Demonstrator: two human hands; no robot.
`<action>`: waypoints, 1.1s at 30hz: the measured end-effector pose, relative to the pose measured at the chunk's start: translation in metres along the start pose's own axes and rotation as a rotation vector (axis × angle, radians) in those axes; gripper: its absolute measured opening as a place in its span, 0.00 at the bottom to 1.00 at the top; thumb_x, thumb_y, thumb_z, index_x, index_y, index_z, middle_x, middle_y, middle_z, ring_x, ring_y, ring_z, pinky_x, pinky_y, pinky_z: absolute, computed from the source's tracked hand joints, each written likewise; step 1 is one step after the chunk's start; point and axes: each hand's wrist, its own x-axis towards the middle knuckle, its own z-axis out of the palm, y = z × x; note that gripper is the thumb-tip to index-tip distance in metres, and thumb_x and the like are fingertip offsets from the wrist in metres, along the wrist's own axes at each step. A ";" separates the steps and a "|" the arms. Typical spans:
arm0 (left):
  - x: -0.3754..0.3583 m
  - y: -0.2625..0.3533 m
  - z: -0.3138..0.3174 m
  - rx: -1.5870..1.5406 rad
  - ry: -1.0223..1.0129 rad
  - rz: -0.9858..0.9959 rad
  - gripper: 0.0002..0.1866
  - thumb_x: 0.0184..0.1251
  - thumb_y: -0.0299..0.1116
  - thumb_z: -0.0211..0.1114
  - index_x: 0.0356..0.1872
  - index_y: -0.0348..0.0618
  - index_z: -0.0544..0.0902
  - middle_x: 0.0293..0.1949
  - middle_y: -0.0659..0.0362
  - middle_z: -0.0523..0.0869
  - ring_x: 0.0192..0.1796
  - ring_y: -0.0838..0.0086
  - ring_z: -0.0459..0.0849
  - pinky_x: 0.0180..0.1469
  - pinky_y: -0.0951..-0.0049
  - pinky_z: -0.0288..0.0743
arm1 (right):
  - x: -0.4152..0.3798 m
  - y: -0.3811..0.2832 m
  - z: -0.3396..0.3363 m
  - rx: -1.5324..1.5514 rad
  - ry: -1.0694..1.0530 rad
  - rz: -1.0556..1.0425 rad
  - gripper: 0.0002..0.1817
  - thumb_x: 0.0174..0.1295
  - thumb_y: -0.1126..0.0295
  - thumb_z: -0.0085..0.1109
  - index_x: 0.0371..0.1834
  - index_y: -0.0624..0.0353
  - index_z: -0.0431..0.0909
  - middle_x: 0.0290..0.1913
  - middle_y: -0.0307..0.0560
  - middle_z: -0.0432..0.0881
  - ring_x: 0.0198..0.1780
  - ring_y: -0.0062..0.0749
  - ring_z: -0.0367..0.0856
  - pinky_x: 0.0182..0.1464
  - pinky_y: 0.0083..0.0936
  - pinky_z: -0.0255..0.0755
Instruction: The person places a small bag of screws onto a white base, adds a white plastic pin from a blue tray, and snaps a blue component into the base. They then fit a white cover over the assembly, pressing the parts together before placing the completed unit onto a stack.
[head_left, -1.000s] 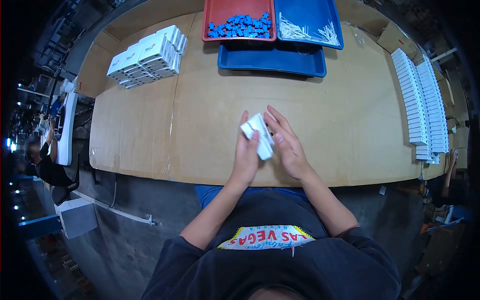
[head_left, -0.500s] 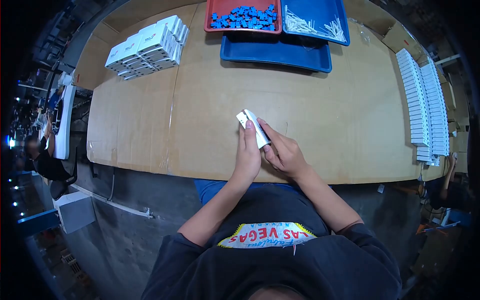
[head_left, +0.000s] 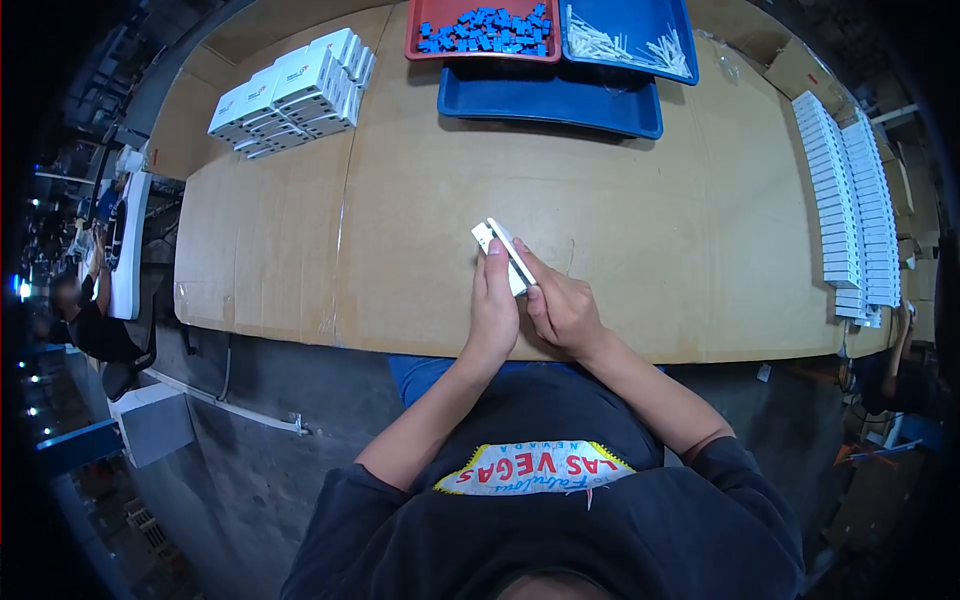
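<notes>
Right fingers [head_left: 543, 272] nearer left fingers [head_left: 495, 262], white case [head_left: 510, 250] between

A cardboard-covered surface [head_left: 650, 230] stands over a dim gray floor [head_left: 270, 375] crossed by a pale bar [head_left: 245, 413]; at far left, a white table [head_left: 126, 285] stands near small bright lights [head_left: 24, 288] amid shadow.

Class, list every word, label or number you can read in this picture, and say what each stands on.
"LAS VEGAS": upside down in this view, on the dark shirt.
"Fabulous": in script, same shirt.
"NEVADA": small letters, same shirt.
Printing on the stacked white boxes: too small to read.
Held white piece: no readable text; its dark marks are too small to make out.
</notes>
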 end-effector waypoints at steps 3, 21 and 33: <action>0.003 -0.001 -0.005 0.040 -0.028 0.071 0.29 0.89 0.54 0.41 0.69 0.37 0.72 0.52 0.55 0.80 0.55 0.73 0.78 0.61 0.72 0.72 | 0.007 -0.003 -0.001 0.080 0.006 0.009 0.25 0.75 0.75 0.53 0.73 0.74 0.71 0.69 0.70 0.78 0.63 0.58 0.86 0.60 0.39 0.83; 0.005 0.024 -0.004 0.185 -0.247 0.557 0.55 0.68 0.50 0.69 0.86 0.40 0.46 0.79 0.42 0.64 0.81 0.52 0.63 0.82 0.55 0.57 | 0.024 -0.015 -0.018 0.922 0.090 0.632 0.33 0.72 0.62 0.71 0.75 0.65 0.71 0.72 0.54 0.77 0.73 0.36 0.75 0.72 0.35 0.71; -0.002 0.023 0.010 -0.062 -0.218 0.486 0.50 0.82 0.69 0.46 0.87 0.40 0.44 0.74 0.46 0.69 0.76 0.60 0.70 0.78 0.62 0.61 | 0.026 -0.032 -0.011 0.340 0.072 0.135 0.31 0.71 0.65 0.69 0.73 0.69 0.75 0.79 0.68 0.68 0.80 0.60 0.68 0.77 0.42 0.66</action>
